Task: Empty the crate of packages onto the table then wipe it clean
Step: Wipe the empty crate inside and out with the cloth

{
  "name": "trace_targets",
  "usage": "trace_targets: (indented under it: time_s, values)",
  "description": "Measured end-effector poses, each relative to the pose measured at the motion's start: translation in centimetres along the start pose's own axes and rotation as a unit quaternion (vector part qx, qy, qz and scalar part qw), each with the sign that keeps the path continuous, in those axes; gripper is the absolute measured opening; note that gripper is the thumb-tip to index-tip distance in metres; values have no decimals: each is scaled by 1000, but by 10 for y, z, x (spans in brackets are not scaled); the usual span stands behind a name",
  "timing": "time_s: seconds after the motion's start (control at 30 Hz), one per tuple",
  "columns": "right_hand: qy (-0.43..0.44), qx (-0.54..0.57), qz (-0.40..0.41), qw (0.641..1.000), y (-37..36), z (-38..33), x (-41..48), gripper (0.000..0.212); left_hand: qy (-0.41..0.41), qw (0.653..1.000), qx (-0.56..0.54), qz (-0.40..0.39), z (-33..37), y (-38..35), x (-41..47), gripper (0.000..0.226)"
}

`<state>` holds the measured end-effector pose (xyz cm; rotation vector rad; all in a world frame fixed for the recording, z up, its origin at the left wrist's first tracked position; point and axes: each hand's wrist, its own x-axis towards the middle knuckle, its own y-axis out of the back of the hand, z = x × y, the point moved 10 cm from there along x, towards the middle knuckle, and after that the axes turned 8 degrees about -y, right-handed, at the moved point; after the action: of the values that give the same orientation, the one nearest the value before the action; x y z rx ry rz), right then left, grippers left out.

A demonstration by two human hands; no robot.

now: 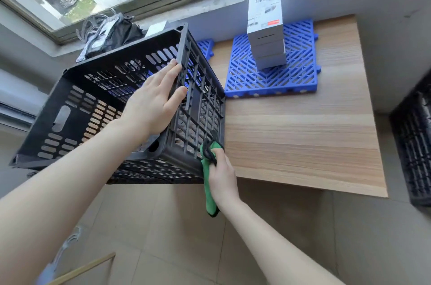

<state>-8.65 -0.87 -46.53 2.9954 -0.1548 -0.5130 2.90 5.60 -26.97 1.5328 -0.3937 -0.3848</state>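
The emptying looks done: the crate [70, 109] lies tipped on its side at the left edge of the tabletop [298, 135], its open mouth facing left and its gridded base turned toward the middle of the tabletop, and no package shows through its slotted walls. A stack of white packages [265, 35] stands upright on a blue grid mat [256, 79] farther back on the tabletop, well apart from the crate. Wiping appears to be under way, though how much of the crate has been covered cannot be told. The left hand [154, 102] lies spread over the crate's upper edge, fingers straight and thumb reaching onto the base grid, a flat, open grip that steadies rather than clasps. The right hand [222, 179] has a closed grip on a green cloth [208, 191], fingers curled round it and pressing it against the crate's lower near corner, with the cloth's loose end hanging below the wrist.
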Motion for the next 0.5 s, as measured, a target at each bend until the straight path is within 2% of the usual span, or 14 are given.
trace_targets:
  time_s: [0.13,0.23,0.3,0.37,0.5]
  values:
    - [67,83,24,994,3,-47,-25,24,-9,997,70,-3,7,5,-4,61]
    - [161,143,39,976,3,-88,-56,27,-36,999,-15,-9,15,9,-17,69]
    - [196,137,48,970,-2,-96,-68,29,-63,995,-73,-30,21,11,-36,72]
    - [172,109,57,977,-9,-79,-68,30,-92,991,-76,-60,25,10,-62,71]
    - [35,75,83,993,-18,-12,-48,30,-107,989,-68,-73,14,4,-97,65]
